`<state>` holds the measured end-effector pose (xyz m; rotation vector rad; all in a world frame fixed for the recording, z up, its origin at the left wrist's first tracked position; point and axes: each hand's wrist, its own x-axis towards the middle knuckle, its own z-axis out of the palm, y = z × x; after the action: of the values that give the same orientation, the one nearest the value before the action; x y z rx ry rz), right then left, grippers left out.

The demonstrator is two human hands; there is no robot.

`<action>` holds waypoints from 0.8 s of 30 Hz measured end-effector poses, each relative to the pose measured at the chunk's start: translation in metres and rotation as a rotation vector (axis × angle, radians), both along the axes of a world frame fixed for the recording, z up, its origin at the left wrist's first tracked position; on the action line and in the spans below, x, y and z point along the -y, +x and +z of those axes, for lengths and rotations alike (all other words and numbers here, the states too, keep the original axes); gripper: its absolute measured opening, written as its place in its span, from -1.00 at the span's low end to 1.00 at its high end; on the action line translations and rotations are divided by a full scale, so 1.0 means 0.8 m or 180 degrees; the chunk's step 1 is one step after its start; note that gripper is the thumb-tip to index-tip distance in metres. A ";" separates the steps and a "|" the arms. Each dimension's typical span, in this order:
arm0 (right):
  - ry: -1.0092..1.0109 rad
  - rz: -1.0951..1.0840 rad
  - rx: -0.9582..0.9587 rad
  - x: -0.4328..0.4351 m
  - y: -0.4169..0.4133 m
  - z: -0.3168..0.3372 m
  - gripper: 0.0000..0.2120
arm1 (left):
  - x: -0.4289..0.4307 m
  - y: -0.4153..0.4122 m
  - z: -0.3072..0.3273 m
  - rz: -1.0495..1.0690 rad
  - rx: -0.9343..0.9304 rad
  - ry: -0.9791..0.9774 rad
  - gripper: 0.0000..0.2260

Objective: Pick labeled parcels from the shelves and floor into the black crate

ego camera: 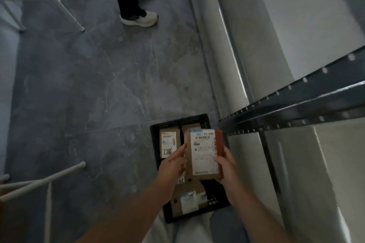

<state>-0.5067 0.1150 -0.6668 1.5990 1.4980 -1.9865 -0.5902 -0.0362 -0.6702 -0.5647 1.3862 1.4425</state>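
Observation:
I hold a brown cardboard parcel (203, 154) with a white barcode label above the black crate (155, 136) on the floor. My right hand (225, 165) grips the parcel's right edge, next to its red side strip. My left hand (173, 162) touches its left edge with the fingers stretched along it. Inside the crate lie other labeled parcels: one at the far left (169, 142) with handwritten digits, and one at the near end (187, 199) under my forearms.
A dark metal shelf frame (296, 108) with punched holes juts in from the right, close to the crate. Another person's legs and white shoes (139, 17) stand further back. White metal legs (39, 179) stand at left, and more of them (59, 2) at the upper left.

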 end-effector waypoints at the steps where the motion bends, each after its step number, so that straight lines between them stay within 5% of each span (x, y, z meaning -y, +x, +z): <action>1: -0.0040 0.0056 0.0021 -0.003 0.004 -0.029 -0.59 | -0.001 0.006 -0.028 0.0064 0.0036 -0.0073 -0.53; 11: -0.0128 0.0457 0.0139 -0.039 -0.030 -0.261 -0.47 | -0.046 -0.009 -0.242 0.0272 -0.0102 -0.0477 -0.48; 24: 0.1395 0.1770 0.0169 -0.039 -0.065 -0.387 -0.23 | -0.118 -0.026 -0.352 0.0088 -0.0458 -0.0664 -0.50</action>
<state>-0.5588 0.1459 -0.9762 1.1524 2.1660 -1.3667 -0.6111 0.0585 -0.9521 -0.6241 1.6617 1.3914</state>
